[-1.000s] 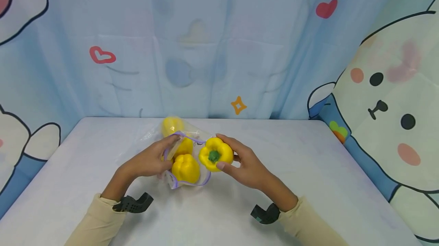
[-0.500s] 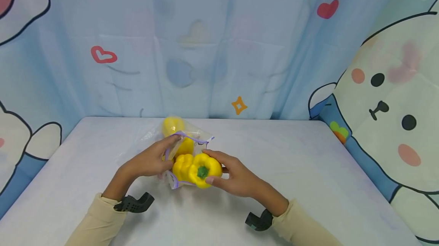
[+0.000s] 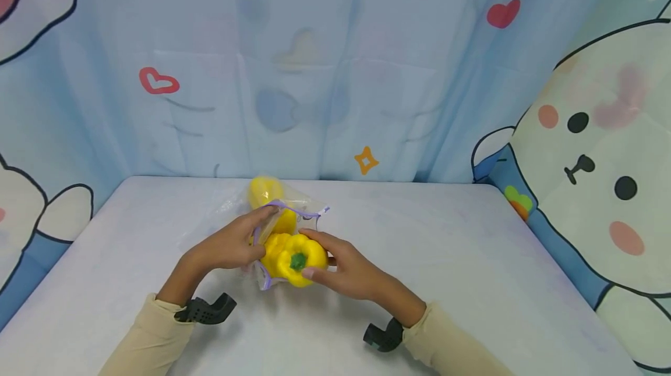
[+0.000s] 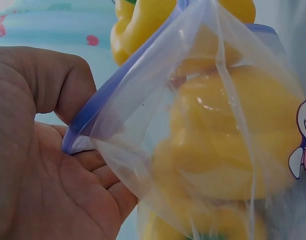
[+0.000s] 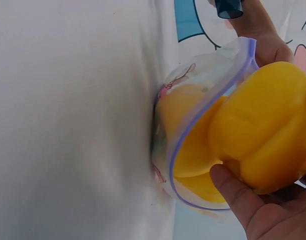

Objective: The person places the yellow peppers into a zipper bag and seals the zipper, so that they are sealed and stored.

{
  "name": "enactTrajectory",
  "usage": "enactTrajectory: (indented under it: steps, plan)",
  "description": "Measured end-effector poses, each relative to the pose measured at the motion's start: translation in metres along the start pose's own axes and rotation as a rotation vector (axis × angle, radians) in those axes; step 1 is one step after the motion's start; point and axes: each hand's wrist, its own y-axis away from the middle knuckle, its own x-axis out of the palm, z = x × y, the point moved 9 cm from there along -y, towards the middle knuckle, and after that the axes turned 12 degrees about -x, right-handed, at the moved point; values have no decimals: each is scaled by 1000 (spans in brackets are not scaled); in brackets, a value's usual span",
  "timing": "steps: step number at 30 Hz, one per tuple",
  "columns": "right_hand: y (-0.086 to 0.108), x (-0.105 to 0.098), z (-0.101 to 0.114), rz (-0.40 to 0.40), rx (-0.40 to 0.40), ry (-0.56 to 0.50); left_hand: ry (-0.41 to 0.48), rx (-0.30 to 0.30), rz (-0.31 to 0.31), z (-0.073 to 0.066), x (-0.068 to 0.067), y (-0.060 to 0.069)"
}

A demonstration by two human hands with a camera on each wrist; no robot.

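Observation:
A clear bag with a purple rim (image 5: 179, 142) lies on the table, its mouth facing right, with several yellow peppers inside, one of them (image 3: 265, 191) at its far end. My left hand (image 3: 230, 243) grips the left side of the bag's mouth; in the left wrist view the thumb of the left hand (image 4: 48, 150) hooks over the purple rim. My right hand (image 3: 352, 268) holds a yellow pepper (image 3: 313, 252) with a green stem at the bag's mouth, against another pepper (image 3: 274, 252). The right wrist view shows this held pepper (image 5: 268, 125) overlapping the rim.
The white table (image 3: 472, 248) stretches out on both sides of the bag. Behind its far edge hangs a light blue curtain (image 3: 314, 120) with printed hearts and animals. A black wrist mount (image 3: 385, 335) sits under my right wrist, another (image 3: 207, 309) by my left.
My right hand has moved left and toward me with its pepper, from beside the bag to its mouth, where it overlaps the near pepper. My left hand has stayed on the rim.

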Motion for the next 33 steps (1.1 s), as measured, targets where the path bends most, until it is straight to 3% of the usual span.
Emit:
enactTrajectory:
  steps: [13, 27, 33]
  plan:
    - [-7, 8, -14, -2, -9, 78, -23, 0, 6, 0, 3, 0]
    - [-19, 11, -22, -48, 6, 53, -36, -6, 2, -1, 1, 0]
    - [-21, 5, -29, -134, 50, 104, -29, -20, 6, -1, 1, 1]
